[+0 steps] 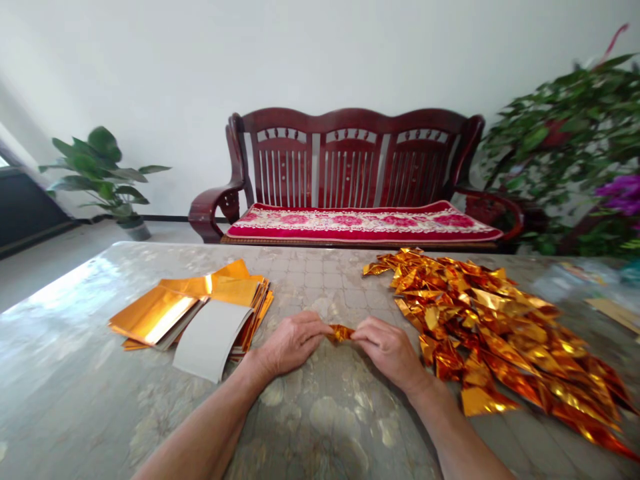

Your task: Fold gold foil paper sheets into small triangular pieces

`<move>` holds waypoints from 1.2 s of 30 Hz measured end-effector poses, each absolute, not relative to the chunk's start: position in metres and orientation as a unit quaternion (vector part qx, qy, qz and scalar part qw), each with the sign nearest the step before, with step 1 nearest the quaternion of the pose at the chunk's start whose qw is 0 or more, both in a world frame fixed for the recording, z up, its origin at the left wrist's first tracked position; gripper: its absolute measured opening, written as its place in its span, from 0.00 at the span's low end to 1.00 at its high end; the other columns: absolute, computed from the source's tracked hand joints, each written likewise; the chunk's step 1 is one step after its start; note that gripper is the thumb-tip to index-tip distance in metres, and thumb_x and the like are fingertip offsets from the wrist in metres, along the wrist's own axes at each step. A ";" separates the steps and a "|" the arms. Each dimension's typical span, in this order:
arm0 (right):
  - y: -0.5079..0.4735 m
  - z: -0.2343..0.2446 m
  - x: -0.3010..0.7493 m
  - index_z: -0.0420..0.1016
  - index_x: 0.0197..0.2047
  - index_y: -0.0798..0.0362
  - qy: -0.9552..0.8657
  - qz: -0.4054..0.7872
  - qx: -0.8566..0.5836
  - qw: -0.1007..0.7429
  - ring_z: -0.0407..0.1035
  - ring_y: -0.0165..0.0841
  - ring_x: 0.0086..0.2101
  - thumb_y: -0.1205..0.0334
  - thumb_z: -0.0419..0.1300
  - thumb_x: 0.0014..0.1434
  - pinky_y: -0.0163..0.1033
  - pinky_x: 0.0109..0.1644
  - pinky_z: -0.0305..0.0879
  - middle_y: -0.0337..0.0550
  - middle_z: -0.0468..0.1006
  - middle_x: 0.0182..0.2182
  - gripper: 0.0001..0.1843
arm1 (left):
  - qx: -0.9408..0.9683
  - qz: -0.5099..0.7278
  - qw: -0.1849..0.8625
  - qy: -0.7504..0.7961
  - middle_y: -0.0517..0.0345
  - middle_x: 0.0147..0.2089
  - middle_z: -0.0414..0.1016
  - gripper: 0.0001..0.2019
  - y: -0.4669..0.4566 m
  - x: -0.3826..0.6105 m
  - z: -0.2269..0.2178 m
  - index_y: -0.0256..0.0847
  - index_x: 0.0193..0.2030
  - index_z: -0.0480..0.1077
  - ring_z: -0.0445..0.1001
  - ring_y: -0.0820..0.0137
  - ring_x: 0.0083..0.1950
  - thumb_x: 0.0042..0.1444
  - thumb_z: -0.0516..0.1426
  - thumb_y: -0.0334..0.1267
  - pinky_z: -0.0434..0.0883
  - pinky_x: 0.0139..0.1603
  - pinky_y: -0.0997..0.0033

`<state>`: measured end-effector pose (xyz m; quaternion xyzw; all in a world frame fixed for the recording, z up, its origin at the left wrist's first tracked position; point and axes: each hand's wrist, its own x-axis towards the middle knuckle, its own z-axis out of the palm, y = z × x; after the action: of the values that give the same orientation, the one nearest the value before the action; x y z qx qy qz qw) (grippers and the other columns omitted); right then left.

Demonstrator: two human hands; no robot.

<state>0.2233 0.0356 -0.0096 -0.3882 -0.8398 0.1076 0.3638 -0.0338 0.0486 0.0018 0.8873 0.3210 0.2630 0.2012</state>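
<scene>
Between my two hands is a small folded piece of gold foil paper (341,333), just above or on the table. My left hand (299,339) pinches its left end, with the fingers closed. At the other end, the fingers of my right hand (386,348) are pinched on it too. A stack of gold foil sheets (165,303) lies left of my left hand, with one sheet turned to its grey-white back (210,341). To the right of my right hand spreads a large heap of folded gold foil pieces (480,320).
The table (320,420) has a patterned grey-brown cover. Clear plastic bags (575,280) and a piece of cardboard (615,313) lie at its right side. Beyond stands a dark red wooden bench (350,160) with a floral cushion (365,223). Potted plants (103,170) flank it.
</scene>
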 end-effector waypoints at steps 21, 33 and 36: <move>0.029 -0.012 0.205 0.80 0.33 0.48 -0.790 0.195 -0.396 0.426 0.75 0.31 0.35 0.70 0.61 0.59 0.33 0.41 0.70 0.39 0.81 0.34 0.09 | 0.819 0.379 0.240 0.358 0.57 0.37 0.80 0.09 0.038 -0.021 -0.011 0.42 0.40 0.78 0.77 0.72 0.39 0.64 0.55 0.34 0.71 0.43 0.76; 0.025 -0.013 0.200 0.81 0.34 0.48 -0.789 0.171 -0.410 0.425 0.76 0.31 0.34 0.70 0.62 0.59 0.33 0.39 0.70 0.39 0.82 0.34 0.08 | 0.780 0.318 0.258 0.472 0.63 0.39 0.81 0.10 0.032 -0.013 -0.006 0.45 0.48 0.74 0.78 0.72 0.40 0.61 0.57 0.31 0.69 0.42 0.78; 0.025 -0.012 0.200 0.81 0.34 0.49 -0.794 0.159 -0.406 0.424 0.76 0.31 0.35 0.70 0.61 0.60 0.33 0.40 0.70 0.40 0.82 0.35 0.08 | 0.821 0.252 0.216 0.465 0.60 0.41 0.81 0.09 0.032 -0.014 -0.003 0.45 0.45 0.76 0.78 0.69 0.43 0.65 0.54 0.36 0.68 0.43 0.76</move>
<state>0.2001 0.0247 -0.0121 -0.4060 -0.7937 0.1586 0.4243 -0.0142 0.0320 -0.0027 0.8205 0.4652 0.2519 0.2165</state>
